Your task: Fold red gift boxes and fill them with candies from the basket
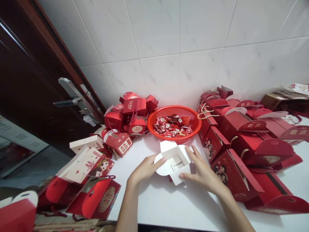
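Observation:
A small candy box (172, 162) stands on the white table (156, 199) in front of me, its top flaps spread out. Its white inside faces up and shows the interlocked bottom tabs. My left hand (145, 167) pinches the left rounded flap between thumb and fingers. On the opposite side, my right hand (200, 169) grips the box, thumb at the near flap and fingers along the far right flap. Just beyond the box sits a red plastic basket (150, 125) with many small wrapped candies (172, 125) in it.
Several red gift boxes (135, 108) are piled at the back left, with more boxes (101, 196) along the left edge. A large group of red boxes (263, 141) fills the right side. Behind are a tiled wall (156, 42) and a dark door with a handle (70, 96).

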The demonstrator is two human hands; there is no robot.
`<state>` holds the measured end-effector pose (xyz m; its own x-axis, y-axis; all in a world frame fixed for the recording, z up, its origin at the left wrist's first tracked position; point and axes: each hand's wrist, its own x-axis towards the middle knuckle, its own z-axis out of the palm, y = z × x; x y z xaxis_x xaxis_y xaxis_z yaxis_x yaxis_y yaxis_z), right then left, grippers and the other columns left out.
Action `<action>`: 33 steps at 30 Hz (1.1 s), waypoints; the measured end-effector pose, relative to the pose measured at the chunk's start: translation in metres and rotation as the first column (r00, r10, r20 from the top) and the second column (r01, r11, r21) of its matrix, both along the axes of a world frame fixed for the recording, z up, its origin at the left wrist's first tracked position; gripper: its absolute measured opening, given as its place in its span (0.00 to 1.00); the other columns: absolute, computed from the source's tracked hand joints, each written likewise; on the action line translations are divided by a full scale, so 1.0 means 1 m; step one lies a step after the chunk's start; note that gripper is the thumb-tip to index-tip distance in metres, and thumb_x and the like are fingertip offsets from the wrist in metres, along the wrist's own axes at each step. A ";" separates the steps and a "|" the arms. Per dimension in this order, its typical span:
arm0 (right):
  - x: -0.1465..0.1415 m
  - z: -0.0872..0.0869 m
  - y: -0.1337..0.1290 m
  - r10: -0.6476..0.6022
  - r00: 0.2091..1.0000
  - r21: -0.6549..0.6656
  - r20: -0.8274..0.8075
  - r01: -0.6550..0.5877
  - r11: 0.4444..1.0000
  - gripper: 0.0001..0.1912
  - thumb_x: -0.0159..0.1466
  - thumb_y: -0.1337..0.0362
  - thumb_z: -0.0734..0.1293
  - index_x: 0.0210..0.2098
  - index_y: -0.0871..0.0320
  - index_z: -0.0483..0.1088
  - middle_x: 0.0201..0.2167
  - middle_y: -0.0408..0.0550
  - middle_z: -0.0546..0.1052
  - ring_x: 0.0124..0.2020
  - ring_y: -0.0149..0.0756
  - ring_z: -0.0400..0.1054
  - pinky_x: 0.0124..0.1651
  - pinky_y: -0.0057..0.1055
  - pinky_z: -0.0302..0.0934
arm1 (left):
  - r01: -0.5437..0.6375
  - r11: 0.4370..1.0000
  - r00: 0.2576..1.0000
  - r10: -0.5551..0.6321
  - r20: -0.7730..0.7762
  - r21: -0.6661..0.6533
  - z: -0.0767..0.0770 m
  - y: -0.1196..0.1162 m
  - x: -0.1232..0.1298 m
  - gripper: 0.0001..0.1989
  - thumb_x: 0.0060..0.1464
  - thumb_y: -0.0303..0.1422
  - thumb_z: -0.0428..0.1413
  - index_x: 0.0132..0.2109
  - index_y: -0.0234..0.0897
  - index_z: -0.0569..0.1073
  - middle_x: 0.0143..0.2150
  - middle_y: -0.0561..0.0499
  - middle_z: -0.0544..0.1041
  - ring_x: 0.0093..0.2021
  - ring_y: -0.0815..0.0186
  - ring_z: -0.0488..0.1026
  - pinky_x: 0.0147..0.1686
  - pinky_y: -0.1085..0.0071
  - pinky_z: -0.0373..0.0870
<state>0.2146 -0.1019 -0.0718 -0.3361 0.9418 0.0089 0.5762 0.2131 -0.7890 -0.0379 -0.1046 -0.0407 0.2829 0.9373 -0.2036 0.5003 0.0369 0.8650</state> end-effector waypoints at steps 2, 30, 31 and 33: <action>0.002 -0.001 0.002 0.001 0.998 0.017 -0.066 0.000 1.000 0.47 0.62 0.46 0.69 0.73 0.52 0.48 0.74 0.57 0.46 0.75 0.52 0.33 0.70 0.52 0.48 | 0.018 1.000 1.000 -0.018 -0.019 -0.012 0.002 0.001 0.001 0.27 0.61 0.53 0.50 0.49 0.34 0.78 0.43 0.46 0.82 0.44 0.55 0.77 0.42 0.67 0.72; -0.012 -0.022 0.006 -0.088 0.974 0.303 -0.210 0.150 0.941 0.26 0.67 0.52 0.65 0.60 0.58 0.68 0.64 0.59 0.66 0.65 0.49 0.62 0.62 0.40 0.65 | -0.220 0.831 0.915 0.357 -0.186 0.511 0.059 0.068 -0.002 0.21 0.55 0.43 0.57 0.51 0.36 0.79 0.45 0.45 0.82 0.44 0.57 0.78 0.47 0.65 0.73; -0.013 -0.022 0.005 -0.086 0.973 0.307 -0.212 0.150 0.940 0.25 0.67 0.52 0.65 0.60 0.57 0.67 0.64 0.59 0.67 0.65 0.49 0.63 0.62 0.40 0.65 | -0.176 0.841 0.926 0.318 -0.205 0.512 0.066 0.085 0.001 0.20 0.57 0.41 0.56 0.51 0.36 0.79 0.47 0.45 0.82 0.45 0.58 0.78 0.48 0.67 0.73; -0.013 -0.019 0.003 -0.080 0.973 0.303 -0.216 0.145 0.942 0.24 0.67 0.53 0.64 0.60 0.57 0.67 0.63 0.58 0.67 0.64 0.47 0.64 0.61 0.39 0.65 | -0.054 0.883 0.914 0.232 -0.332 0.466 0.074 0.123 0.009 0.19 0.60 0.37 0.52 0.54 0.34 0.78 0.51 0.44 0.81 0.48 0.59 0.78 0.50 0.69 0.72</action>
